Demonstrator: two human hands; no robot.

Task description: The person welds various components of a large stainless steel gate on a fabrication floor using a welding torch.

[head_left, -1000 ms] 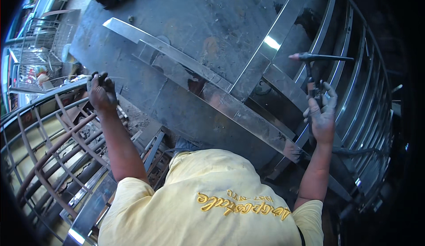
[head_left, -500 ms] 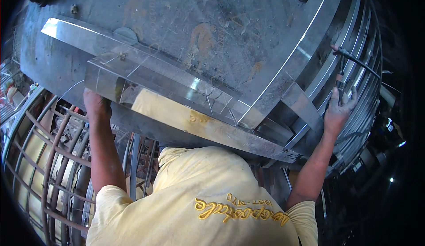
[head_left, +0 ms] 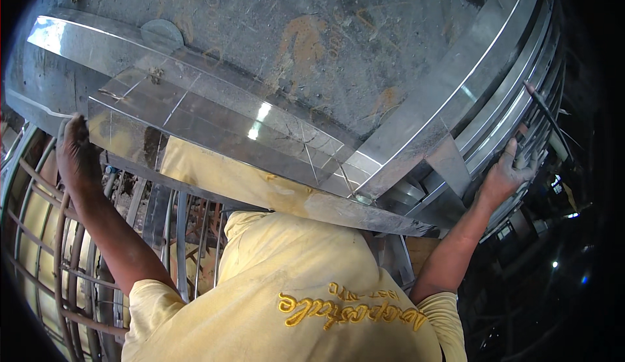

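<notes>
My left hand [head_left: 78, 157] is closed at the left end of the bench, with a thin metal rod [head_left: 47, 110] running leftward from its fingers. Beside it lies a long shiny sheet-metal channel [head_left: 215, 124], which reflects my yellow shirt. On the right, my right hand [head_left: 504, 178] grips what looks like a slim welding torch [head_left: 521, 129], partly hidden by the fingers. A dark cable [head_left: 550, 118] with a pinkish tip rises next to the torch. Under that hand, several long metal strips [head_left: 501, 124] lie side by side, and the channel's right end meets them at a corner.
The dark, scuffed metal bench top [head_left: 260, 30] carries rusty stains. A round grey disc [head_left: 162, 34] rests behind the channel. Below left stands a frame of curved rusty bars [head_left: 62, 258]. Small lights glint in the dark area at the right.
My left hand has moved left, away from the channel's end, with the thin rod. The right hand has shifted slightly right and down with the torch. The whole view has also shifted.
</notes>
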